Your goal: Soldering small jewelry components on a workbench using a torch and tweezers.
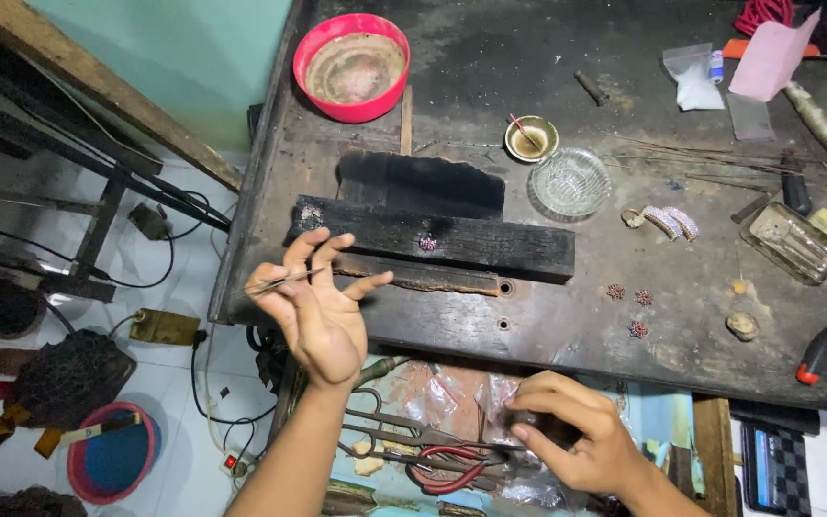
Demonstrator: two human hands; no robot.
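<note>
A pair of thin tweezers (284,280) is pinched between thumb and forefinger of the left hand (316,311), whose other fingers are spread. Just beyond the tweezer tips, a charred wooden block (452,239) lies on the workbench (567,316). The right hand (567,436) is closed around a small clear plastic bag (514,421), beside red-handled pliers (452,474).
</note>
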